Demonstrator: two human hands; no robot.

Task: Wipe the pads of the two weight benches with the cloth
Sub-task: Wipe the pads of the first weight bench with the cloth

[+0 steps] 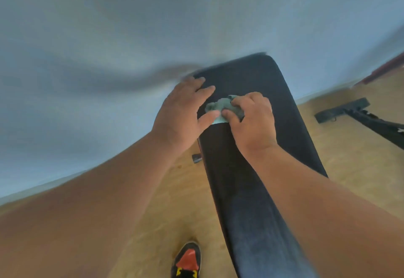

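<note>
Cloth (220, 107), crumpled grey-green, bunched under right hand (253, 122) on smooth black pad (258, 190)

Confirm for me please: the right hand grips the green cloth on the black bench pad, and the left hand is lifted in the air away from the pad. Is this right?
Not quite. The head view shows the left hand resting on the left edge of the black bench pad, fingers spread, thumb touching the green cloth. The right hand does grip the cloth on the pad.
</note>
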